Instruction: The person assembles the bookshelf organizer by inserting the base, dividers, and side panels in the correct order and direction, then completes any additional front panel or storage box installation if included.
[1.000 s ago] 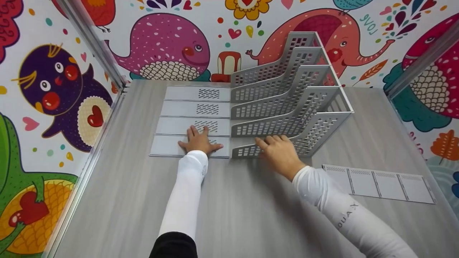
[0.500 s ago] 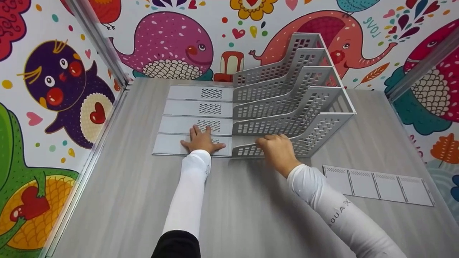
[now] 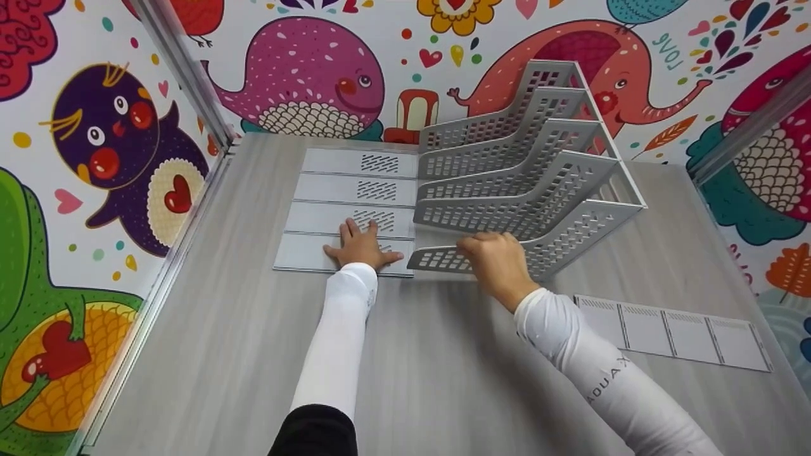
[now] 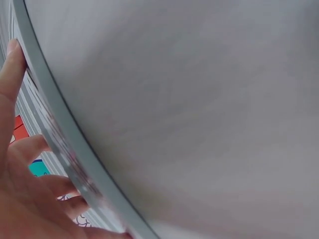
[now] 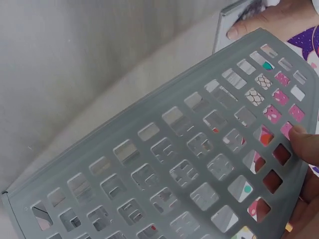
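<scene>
A grey plastic file holder (image 3: 619, 202) with several perforated dividers stands at the back right in the head view. My right hand (image 3: 500, 263) grips the top edge of its nearest divider (image 3: 437, 258). That divider's front end is raised off the table. The right wrist view shows the thumb (image 5: 303, 144) on the perforated divider wall (image 5: 139, 109), with fingers curled behind it. My left hand (image 3: 362, 247) rests with spread fingers on a flat light-grey panel (image 3: 304, 250) of joined sections, some slotted. In the left wrist view the hand (image 4: 30, 184) lies along the panel's edge (image 4: 94, 154).
A second flat panel (image 3: 690, 329) of joined sections lies at the right, beside my right sleeve (image 3: 589, 373). Cartoon-printed walls (image 3: 412, 38) enclose the wood-grain tabletop (image 3: 437, 380) at the back and sides. A metal rail (image 3: 171, 272) borders the left side.
My right hand's fingers have closed on the near divider. The file holder's near side has lifted and tilted, with its back shifted right. My left hand keeps its place on the panel.
</scene>
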Tool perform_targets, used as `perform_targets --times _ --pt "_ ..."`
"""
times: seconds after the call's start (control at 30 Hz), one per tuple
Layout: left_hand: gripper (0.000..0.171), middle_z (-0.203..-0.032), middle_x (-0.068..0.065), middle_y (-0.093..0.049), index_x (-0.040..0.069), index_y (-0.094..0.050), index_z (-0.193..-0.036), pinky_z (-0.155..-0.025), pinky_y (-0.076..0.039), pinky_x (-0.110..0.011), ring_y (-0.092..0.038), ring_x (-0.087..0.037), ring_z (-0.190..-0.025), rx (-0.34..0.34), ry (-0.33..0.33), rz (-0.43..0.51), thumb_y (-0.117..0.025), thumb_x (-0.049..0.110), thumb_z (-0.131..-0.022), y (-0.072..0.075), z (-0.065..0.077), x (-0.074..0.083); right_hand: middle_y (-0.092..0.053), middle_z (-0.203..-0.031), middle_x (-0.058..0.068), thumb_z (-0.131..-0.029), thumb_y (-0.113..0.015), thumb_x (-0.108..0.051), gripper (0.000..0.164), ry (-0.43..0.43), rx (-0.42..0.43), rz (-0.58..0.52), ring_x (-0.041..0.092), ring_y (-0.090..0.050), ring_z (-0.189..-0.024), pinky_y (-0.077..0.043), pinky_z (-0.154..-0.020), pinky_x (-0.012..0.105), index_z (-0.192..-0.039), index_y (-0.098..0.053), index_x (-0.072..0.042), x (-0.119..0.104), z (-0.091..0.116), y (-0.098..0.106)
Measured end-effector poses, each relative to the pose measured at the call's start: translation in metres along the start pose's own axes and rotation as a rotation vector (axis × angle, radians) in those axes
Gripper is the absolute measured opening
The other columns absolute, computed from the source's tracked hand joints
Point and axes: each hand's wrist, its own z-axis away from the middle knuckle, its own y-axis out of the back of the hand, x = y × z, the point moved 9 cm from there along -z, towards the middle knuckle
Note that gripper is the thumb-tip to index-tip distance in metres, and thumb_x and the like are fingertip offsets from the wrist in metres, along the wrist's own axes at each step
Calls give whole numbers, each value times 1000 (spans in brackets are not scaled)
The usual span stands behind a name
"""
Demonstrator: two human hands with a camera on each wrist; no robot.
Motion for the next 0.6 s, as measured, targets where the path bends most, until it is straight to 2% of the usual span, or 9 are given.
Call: perform_targets --times 0.4,0.6 --pt "103 -161 -17 -2 27 -24 -151 -107 -8 -75 -1 -35 -150 17 10 4 -69 68 -68 2 0 -4 -72 -75 0 -79 -72 -15 8 110 97 -5 23 -66 -68 -38 -59 36 -86 -75 -18 -19 10 -3" --pt "102 -161 -16 -3 27 -25 -151 -107 -9 -75 -1 -34 -150 24 13 14 -69 67 -69 1 3 0 -71 -72 -1 -76 -71 -11 12 129 126 32 22 -66 -66 -36 -57 36 -83 -74 -19 -21 9 -9"
